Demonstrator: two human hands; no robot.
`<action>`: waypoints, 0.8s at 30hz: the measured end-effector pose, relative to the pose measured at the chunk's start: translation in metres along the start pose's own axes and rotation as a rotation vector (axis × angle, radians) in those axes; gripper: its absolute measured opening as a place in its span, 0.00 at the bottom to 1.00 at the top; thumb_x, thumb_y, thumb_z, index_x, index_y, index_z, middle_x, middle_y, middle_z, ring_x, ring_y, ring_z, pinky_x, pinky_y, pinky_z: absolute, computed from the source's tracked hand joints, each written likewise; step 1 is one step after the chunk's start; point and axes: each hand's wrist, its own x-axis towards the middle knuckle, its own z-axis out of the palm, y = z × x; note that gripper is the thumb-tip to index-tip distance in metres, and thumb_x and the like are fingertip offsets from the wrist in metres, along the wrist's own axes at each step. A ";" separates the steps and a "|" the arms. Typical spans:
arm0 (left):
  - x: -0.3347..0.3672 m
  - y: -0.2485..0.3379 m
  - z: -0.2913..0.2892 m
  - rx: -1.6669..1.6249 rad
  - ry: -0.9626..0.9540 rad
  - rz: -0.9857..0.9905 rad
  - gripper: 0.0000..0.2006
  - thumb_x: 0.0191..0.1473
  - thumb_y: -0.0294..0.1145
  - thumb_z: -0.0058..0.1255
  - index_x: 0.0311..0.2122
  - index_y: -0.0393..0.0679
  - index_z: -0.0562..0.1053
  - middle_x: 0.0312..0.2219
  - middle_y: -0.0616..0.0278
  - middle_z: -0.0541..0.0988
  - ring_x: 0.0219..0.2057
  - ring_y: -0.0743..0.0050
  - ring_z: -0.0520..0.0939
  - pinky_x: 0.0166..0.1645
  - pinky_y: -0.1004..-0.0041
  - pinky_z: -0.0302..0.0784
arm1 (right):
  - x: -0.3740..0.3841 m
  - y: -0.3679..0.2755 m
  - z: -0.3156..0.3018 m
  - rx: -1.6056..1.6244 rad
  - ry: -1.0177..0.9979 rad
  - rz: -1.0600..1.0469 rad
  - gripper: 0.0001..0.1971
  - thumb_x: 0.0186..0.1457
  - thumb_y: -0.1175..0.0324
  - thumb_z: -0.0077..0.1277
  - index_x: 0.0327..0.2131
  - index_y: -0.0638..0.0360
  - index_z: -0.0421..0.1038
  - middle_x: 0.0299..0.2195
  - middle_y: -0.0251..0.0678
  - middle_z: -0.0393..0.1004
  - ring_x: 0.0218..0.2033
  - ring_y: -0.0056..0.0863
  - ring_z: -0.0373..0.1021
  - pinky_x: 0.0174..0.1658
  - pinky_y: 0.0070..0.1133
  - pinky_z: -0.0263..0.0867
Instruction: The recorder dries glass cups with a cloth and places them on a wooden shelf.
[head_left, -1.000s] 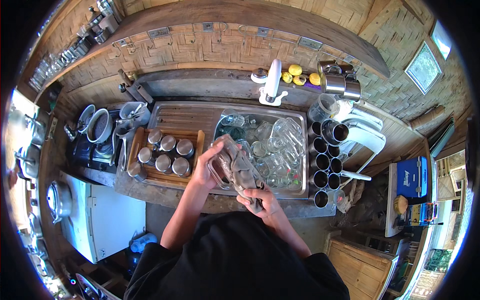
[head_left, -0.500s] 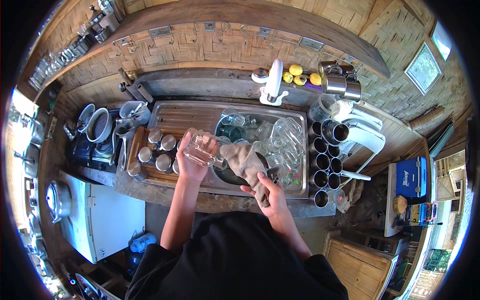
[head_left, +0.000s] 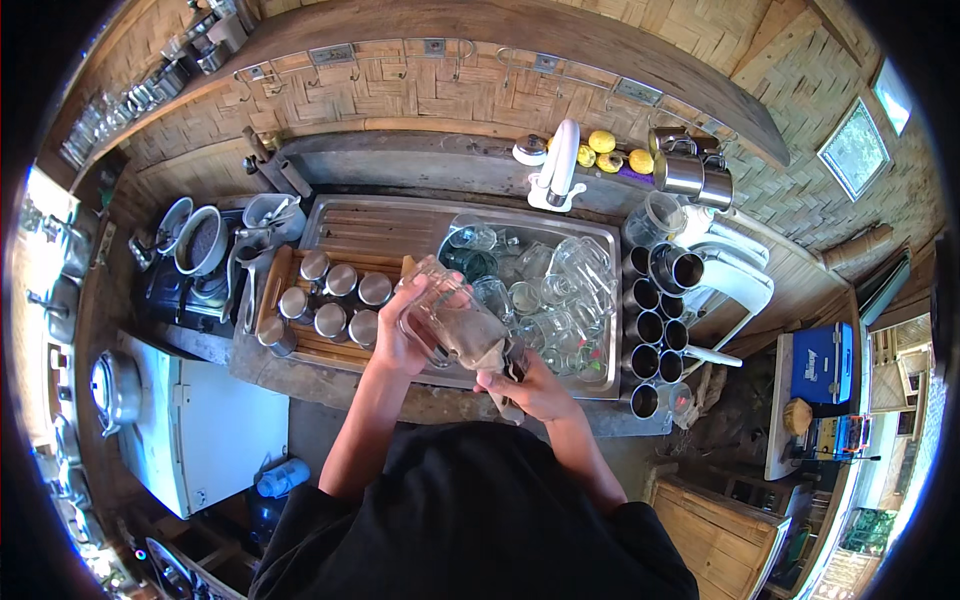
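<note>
A clear glass vessel (head_left: 432,285), a jar or mug, lies tilted in my left hand (head_left: 398,338), whose fingers wrap round its side. My right hand (head_left: 543,390) grips a brown cloth (head_left: 473,333), which reaches into the mouth of the glass vessel. Both hands are in front of the metal sink (head_left: 614,300), above its near edge. Many clear glasses (head_left: 580,270) lie piled in the basin, some on their sides. Left of my left hand, several jars with metal lids (head_left: 331,320) stand on a slatted wooden tray (head_left: 262,305).
Several steel cups (head_left: 643,360) stand in rows right of the sink. A white faucet (head_left: 556,170) rises behind it, with yellow fruits (head_left: 601,142) on the ledge. Pots and bowls (head_left: 203,240) crowd the far left. A hooked shelf (head_left: 480,40) spans the back wall.
The cloth has gone into the glass vessel, and my right hand has come left and closer to it. My left hand has tilted the vessel toward the cloth and shifted slightly right.
</note>
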 end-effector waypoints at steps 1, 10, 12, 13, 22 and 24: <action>-0.003 0.002 0.007 0.032 -0.019 -0.013 0.24 0.59 0.47 0.47 0.52 0.38 0.72 0.45 0.52 0.78 0.51 0.53 0.77 0.58 0.57 0.71 | -0.001 0.000 0.000 0.001 -0.001 0.001 0.23 0.56 0.71 0.60 0.53 0.64 0.65 0.40 0.33 0.73 0.39 0.23 0.73 0.43 0.24 0.71; -0.010 -0.001 0.026 0.100 -0.160 -0.127 0.26 0.57 0.45 0.53 0.54 0.38 0.68 0.49 0.51 0.76 0.52 0.56 0.77 0.57 0.56 0.73 | 0.000 -0.003 0.018 0.308 -0.032 -0.215 0.28 0.55 0.74 0.61 0.57 0.58 0.61 0.32 0.24 0.70 0.29 0.13 0.66 0.29 0.15 0.63; -0.010 -0.001 0.028 0.121 -0.162 -0.118 0.26 0.57 0.46 0.53 0.54 0.38 0.68 0.49 0.51 0.76 0.52 0.57 0.77 0.56 0.56 0.74 | 0.000 -0.001 0.010 0.424 -0.114 -0.037 0.30 0.53 0.76 0.62 0.58 0.57 0.61 0.37 0.25 0.71 0.33 0.14 0.67 0.34 0.16 0.64; -0.011 -0.001 0.029 0.159 -0.137 -0.109 0.28 0.56 0.47 0.53 0.56 0.38 0.67 0.50 0.50 0.75 0.54 0.52 0.75 0.57 0.53 0.72 | 0.000 -0.002 0.012 0.426 -0.112 -0.037 0.30 0.53 0.76 0.62 0.58 0.57 0.61 0.37 0.25 0.71 0.33 0.14 0.67 0.34 0.16 0.64; 0.001 0.000 0.012 0.073 -0.316 -0.129 0.28 0.56 0.45 0.55 0.56 0.39 0.65 0.50 0.50 0.75 0.54 0.52 0.76 0.58 0.54 0.72 | 0.003 0.011 0.018 0.773 -0.219 -0.100 0.30 0.52 0.80 0.57 0.59 0.56 0.60 0.45 0.30 0.69 0.40 0.17 0.66 0.38 0.21 0.66; 0.003 -0.002 0.007 0.082 -0.330 -0.132 0.28 0.56 0.45 0.55 0.56 0.40 0.65 0.50 0.49 0.74 0.54 0.51 0.75 0.59 0.53 0.71 | 0.003 0.006 0.024 1.002 -0.197 -0.108 0.28 0.54 0.79 0.55 0.58 0.56 0.61 0.45 0.31 0.69 0.39 0.17 0.66 0.33 0.21 0.65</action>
